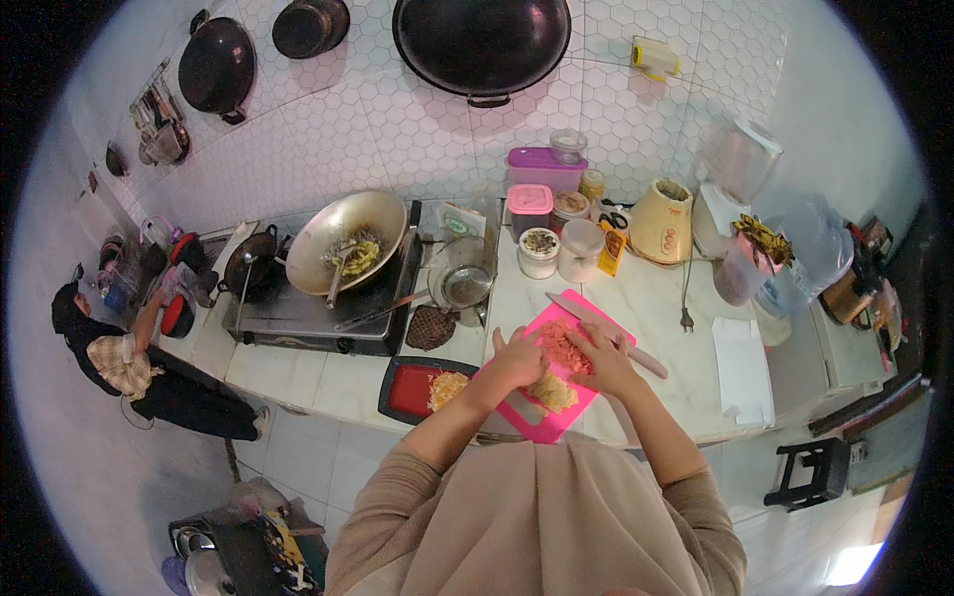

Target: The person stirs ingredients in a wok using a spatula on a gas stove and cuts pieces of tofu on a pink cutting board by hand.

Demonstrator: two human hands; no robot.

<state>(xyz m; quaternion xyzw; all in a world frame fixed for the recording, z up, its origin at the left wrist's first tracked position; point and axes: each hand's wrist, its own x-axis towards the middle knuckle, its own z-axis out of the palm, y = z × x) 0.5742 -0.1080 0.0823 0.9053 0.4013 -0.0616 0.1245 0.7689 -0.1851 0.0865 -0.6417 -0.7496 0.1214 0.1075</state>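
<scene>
Before me a pink cutting board (548, 430) lies at a slant on the counter. Chopped reddish-pink pieces (564, 344) are heaped on its upper half, and a pale yellowish chopped heap (553, 393) sits nearer to me. My right hand (602, 363) rests with spread fingers on the right side of the reddish pieces. At their left edge is my left hand (519, 361), some fingers raised and others curled down; whether it pinches anything is hidden. A knife (607, 328) with a pinkish handle lies across the board's far right edge, touched by neither palm.
Left of the board stands a red-and-black tray (406, 384) with shredded food. A large wok (346, 246) holding food and a spatula is on the gas stove (320, 320). Jars (538, 253) and a blender base (661, 223) stand behind. A co-worker (127, 357) stands at far left.
</scene>
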